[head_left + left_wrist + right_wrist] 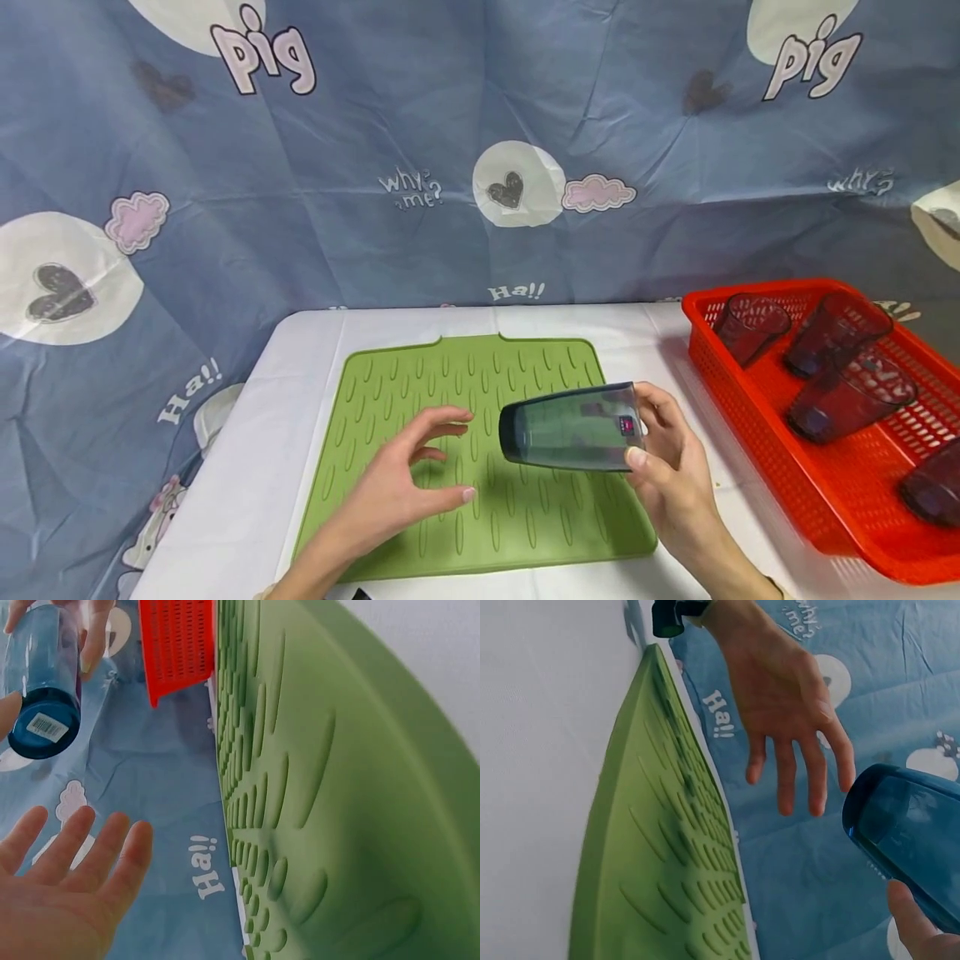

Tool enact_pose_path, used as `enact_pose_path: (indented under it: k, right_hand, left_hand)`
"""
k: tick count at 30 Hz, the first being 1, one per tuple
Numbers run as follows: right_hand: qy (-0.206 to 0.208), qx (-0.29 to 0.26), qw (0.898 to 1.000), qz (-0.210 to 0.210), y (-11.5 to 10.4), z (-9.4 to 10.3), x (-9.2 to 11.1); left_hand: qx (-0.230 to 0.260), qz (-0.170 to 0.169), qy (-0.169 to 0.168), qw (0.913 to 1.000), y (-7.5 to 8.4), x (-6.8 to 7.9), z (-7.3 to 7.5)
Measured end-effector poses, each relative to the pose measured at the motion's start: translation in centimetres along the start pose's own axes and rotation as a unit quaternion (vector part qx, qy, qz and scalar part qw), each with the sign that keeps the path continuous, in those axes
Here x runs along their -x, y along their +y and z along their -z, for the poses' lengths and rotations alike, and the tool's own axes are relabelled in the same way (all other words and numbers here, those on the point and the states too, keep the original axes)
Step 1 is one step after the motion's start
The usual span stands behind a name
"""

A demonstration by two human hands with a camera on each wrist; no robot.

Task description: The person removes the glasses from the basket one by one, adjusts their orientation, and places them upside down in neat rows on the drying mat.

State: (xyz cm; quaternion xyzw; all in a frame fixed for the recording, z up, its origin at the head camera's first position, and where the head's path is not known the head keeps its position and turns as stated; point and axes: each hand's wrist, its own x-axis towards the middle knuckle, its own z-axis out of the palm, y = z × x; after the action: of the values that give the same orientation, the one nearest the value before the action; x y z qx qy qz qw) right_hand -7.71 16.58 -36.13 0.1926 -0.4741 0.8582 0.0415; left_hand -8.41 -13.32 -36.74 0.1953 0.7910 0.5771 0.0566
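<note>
A tinted blue-grey drinking glass (pixel 566 429) lies sideways in the air above a green drying mat (pixel 397 375). My right hand (pixel 678 475) grips it near the rim, thumb in front and fingers behind. The base points left, toward my left hand (pixel 401 479), which is spread with nothing between thumb and fingers, a small gap short of the glass. A barcode label shows on the base of the glass (pixel 49 727) in the left wrist view. In the right wrist view, the left hand (pixel 787 712) has its fingers extended beside the glass base.
At the right stands a red plastic basket (pixel 795 492) with several similar glasses (pixel 851 396) leaning inside. The mat lies on a white-covered table (pixel 225 492). Behind hangs a blue printed cloth (pixel 420 108).
</note>
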Motion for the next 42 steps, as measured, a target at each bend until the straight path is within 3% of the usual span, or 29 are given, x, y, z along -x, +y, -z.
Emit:
enact_pose_path:
  k: [5, 13, 22, 31, 34, 42]
  right_hand:
    - [-0.008, -0.002, 1.000, -0.015, 0.6, -0.2, 0.3]
    - [-0.042, -0.005, 0.999, -0.023, 1.3, -0.3, 0.9]
    - [-0.051, 0.005, 0.997, -0.056, 1.7, -0.5, 1.4]
    - [-0.044, 0.018, 0.997, -0.067, 2.2, -0.8, 1.9]
    - [-0.048, -0.005, 0.996, -0.073, 2.3, -0.9, 1.9]
    - [-0.040, -0.004, 0.995, -0.094, 2.6, -0.8, 2.0]
  left_hand:
    - [0.016, -0.009, -0.011, 0.9998, 0.1, -0.1, -0.2]
    - [0.091, -0.032, -0.055, 0.9938, -0.2, 0.1, -0.7]
    - [0.143, -0.019, -0.057, 0.9879, -0.6, 0.0, -1.5]
    - [0.208, -0.018, -0.071, 0.9754, -0.9, 0.3, -2.2]
    - [0.214, -0.019, -0.069, 0.9741, -0.9, 0.3, -2.3]
    - [0.221, 0.001, -0.066, 0.9731, -1.0, 0.4, -2.5]
